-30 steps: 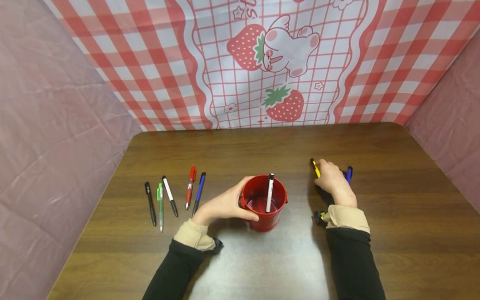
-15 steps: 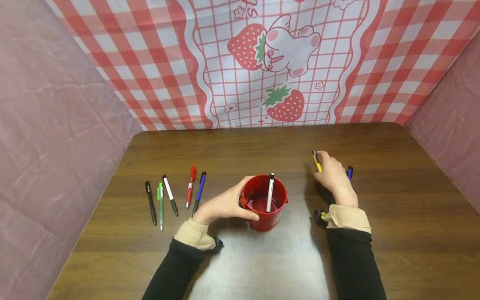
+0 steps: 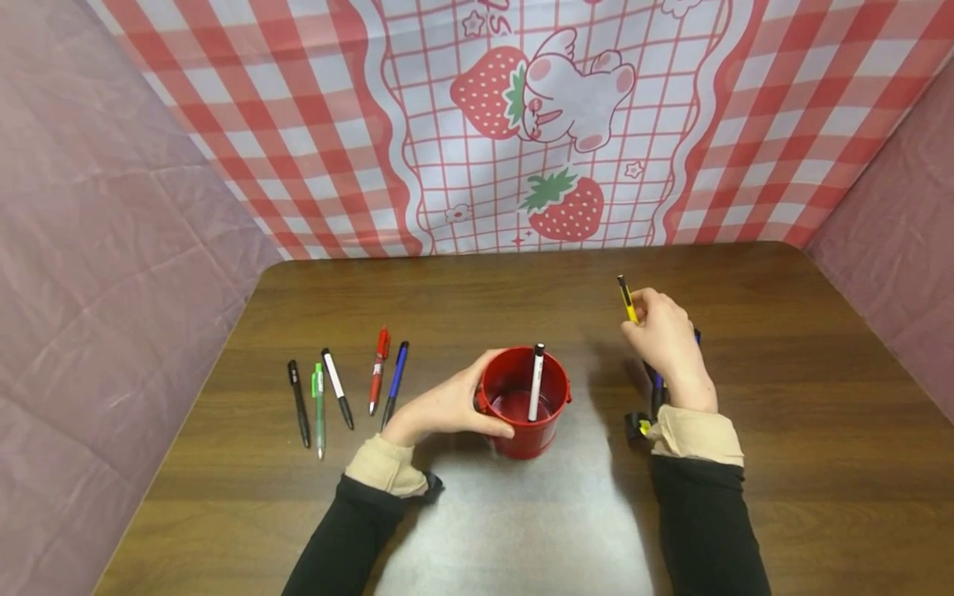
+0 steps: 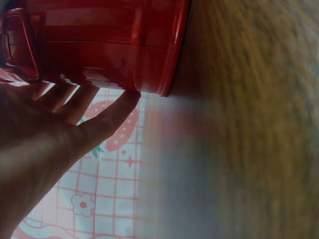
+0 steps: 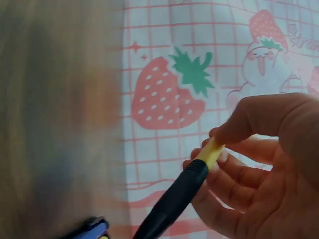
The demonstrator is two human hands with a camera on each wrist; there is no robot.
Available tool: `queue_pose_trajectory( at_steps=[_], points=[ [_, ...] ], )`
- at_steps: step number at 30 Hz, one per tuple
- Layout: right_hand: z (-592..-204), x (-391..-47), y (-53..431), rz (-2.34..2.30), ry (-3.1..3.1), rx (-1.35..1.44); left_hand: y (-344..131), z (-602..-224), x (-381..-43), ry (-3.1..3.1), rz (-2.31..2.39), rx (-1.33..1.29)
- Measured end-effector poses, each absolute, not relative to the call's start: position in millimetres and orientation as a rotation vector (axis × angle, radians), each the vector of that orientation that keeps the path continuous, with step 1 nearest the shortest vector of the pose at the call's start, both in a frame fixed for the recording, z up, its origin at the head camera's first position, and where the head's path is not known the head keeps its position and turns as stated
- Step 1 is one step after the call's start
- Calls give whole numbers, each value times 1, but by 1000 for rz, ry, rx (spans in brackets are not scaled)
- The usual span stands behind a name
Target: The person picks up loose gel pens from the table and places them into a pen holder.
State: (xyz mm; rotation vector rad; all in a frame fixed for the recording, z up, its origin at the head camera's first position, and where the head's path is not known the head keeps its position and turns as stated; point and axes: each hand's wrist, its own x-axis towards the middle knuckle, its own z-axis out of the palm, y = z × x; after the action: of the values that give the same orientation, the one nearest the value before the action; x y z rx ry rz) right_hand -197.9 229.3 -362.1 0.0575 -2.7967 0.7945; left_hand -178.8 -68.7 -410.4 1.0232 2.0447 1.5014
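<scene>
Pen [image 3: 627,300], pinched in right fingers [image 5: 241,174], above bench [image 3: 820,414], well in from its right edge, gap to bucket [image 3: 525,443] gripped by curved left fingers [image 4: 110,117], slim yellow-and-black barrel

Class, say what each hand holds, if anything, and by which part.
Right hand: the yellow-and-black pen, pinched by its yellow barrel. Left hand: the red bucket, gripped round its side.

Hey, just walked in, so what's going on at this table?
A person's left hand holds a red bucket on the table; a white pen leans inside it. The right hand pinches a yellow and black pen, raised off the table. Five pens lie to the bucket's left, at least one other to its right.
</scene>
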Motion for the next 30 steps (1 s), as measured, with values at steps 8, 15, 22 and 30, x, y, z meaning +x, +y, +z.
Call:
queue_pose_trajectory(
  at_steps=[8, 15, 22, 30],
  points=[
    [-348, -192, 221, 938, -2702, 63, -69, -410, -178, 2058, 1499, 1025],
    [-339, -187, 215, 994, -2672, 70, -68, -410, -179, 2050, 1507, 1062],
    [-329, -181, 209, 1065, -2653, 62, -68, -411, -179, 2045, 1503, 1073],
    [-322, -175, 205, 1129, -2609, 100, -68, -411, -179, 2040, 1507, 1057]
  ],
)
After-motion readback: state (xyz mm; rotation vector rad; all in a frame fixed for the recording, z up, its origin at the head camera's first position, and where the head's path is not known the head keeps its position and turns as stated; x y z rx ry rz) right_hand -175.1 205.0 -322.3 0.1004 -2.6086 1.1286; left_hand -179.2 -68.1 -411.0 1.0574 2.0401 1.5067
